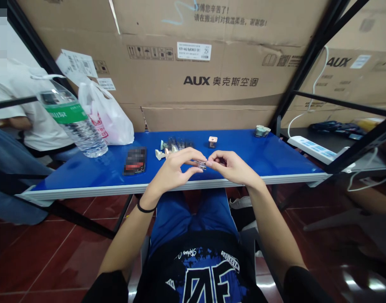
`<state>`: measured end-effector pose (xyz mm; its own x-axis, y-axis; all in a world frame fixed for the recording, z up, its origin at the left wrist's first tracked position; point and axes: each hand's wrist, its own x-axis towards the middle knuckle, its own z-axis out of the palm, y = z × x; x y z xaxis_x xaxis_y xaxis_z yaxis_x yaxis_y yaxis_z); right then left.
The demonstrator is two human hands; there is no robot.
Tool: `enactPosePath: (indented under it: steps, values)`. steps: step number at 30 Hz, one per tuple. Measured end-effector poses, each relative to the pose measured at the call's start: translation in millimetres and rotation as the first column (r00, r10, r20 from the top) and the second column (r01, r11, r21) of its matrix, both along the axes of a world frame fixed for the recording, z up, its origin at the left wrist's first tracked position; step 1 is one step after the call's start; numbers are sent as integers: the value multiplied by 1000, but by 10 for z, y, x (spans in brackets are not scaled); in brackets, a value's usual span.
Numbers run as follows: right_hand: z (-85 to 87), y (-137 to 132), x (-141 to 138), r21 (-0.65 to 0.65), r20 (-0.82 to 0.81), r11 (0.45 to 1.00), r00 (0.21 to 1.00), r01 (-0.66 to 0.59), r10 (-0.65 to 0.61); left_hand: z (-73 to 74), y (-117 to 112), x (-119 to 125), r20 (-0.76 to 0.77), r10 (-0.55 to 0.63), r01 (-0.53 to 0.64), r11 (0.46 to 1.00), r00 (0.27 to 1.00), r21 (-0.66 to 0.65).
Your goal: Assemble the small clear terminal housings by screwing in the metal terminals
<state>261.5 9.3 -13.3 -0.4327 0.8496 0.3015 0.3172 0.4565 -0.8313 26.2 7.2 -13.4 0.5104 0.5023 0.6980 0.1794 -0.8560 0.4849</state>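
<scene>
Over the front of the blue table, my left hand (pixel 177 168) pinches a small shiny, clear piece (pixel 201 165) between thumb and fingers. My right hand (pixel 232 167) meets it from the other side, its closed fingertips on the right end of the same piece. What kind of piece it is cannot be made out. Just behind my left hand lie several small cream-coloured parts (pixel 160 154) and a group of dark, see-through parts (pixel 181 143). A small block with a pinkish top (pixel 212 141) stands behind the gap between my hands.
The blue table (pixel 275 155) has a pale front edge. On its left are a large water bottle (pixel 74 120), a white plastic bag (pixel 112 115) and a dark phone-like object (pixel 135 160). Small stacked pieces (pixel 262 131) sit far right. A large cardboard box (pixel 211 97) stands behind.
</scene>
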Motion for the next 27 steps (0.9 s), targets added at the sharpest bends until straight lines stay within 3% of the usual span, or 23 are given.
enactPosePath:
  steps: [12,18,27]
  values:
    - [-19,-7,-115,-52,-140,996,987,67,-74,-13,-6,29,75,58,-62,996,996,58]
    - [-47,43,-85,-101,-197,995,979,21,-41,-17,-12,43,117,58,-65,996,991,54]
    - [1,36,-88,-98,-178,993,980,71,-87,-32,-27,76,131,56,-59,998,990,21]
